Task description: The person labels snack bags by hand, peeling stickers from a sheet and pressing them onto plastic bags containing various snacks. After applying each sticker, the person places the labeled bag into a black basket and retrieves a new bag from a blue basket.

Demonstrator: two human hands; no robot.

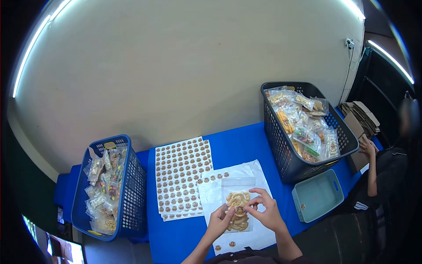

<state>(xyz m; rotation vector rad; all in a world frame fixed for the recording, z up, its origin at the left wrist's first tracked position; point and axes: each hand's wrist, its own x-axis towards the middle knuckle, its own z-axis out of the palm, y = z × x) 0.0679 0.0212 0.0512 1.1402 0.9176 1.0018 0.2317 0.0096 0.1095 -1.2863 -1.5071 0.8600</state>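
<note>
A clear plastic bag of pale, curved snacks [238, 200] lies over white backing paper in front of me. My left hand [219, 222] grips the bag's left edge, thumb on top and near the label. On the bag's front is a round brown sticker [240, 211]. My right hand [265, 211] has thumb and forefinger pinched at the sticker's right edge, with its other fingers curled above the bag. Whether the sticker is fully flat on the plastic cannot be made out. Beneath the bag, the white backing sheet [260, 240] carries a few loose round stickers.
Sticker sheets [180, 176] lie left on the blue tablecloth [165, 237]. A blue basket [135, 193] at left and a black basket [281, 154] at right hold snack bags. A green tray [318, 198] sits at right. Another person's hand [367, 145] touches cardboard [354, 125].
</note>
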